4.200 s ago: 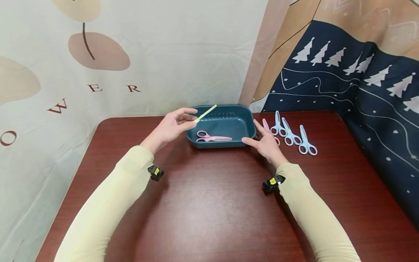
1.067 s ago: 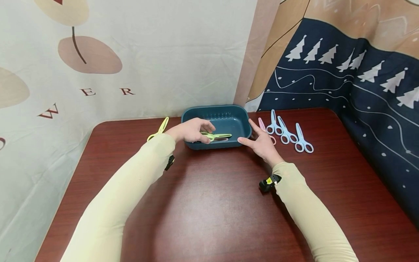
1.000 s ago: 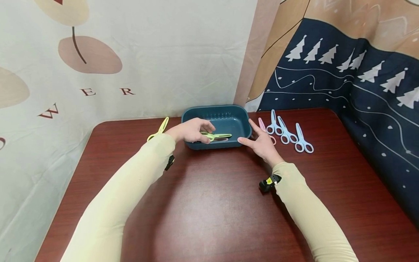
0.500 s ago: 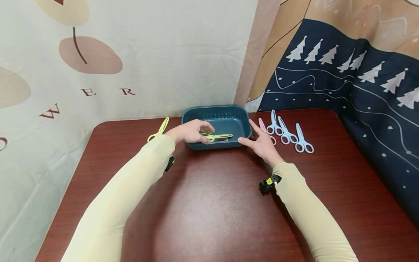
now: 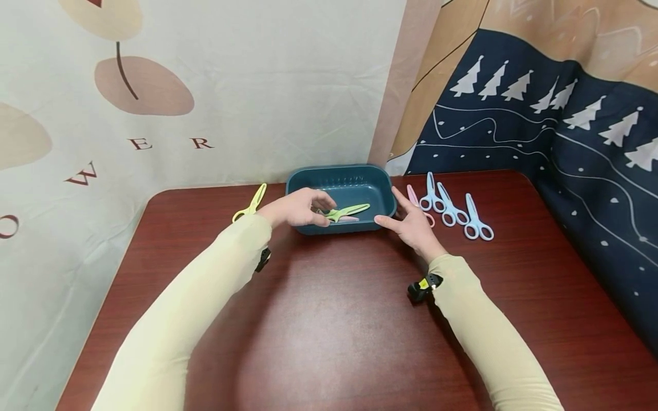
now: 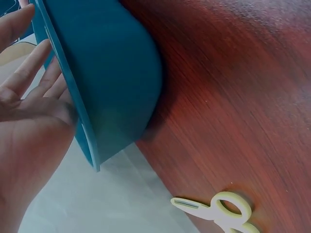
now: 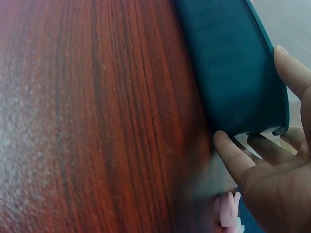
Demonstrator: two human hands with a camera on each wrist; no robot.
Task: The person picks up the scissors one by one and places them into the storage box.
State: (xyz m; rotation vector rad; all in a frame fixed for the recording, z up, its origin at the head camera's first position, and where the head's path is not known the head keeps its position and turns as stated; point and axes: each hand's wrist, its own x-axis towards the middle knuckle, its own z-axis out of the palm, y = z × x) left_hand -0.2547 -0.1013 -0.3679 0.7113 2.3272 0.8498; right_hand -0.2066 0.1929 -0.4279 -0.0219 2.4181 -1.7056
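The teal plastic bin (image 5: 339,228) stands at the back of the table. Inside it, green scissors (image 5: 354,210) lie slanted over pink scissors (image 5: 350,218). My left hand (image 5: 303,206) reaches over the bin's left end, thumb and fingers apart right at the green handles, which are partly hidden behind them. In the left wrist view, its fingers (image 6: 24,73) pass over the bin's rim. My right hand (image 5: 413,228) holds the bin's right front corner, with its thumb (image 7: 286,65) at the rim and its other fingers along the end wall.
Yellow-green scissors (image 5: 252,204) lie left of the bin, close to my left sleeve. To the right are pink scissors (image 5: 413,196), partly behind my right hand, and three light blue scissors (image 5: 451,205). Patterned cloth (image 5: 288,103) hangs behind the table (image 5: 319,319).
My left hand has brought the green scissors down into the bin. In the last half second their tips have swung towards the back, showing more of the pink pair. The right hand stays on the bin.
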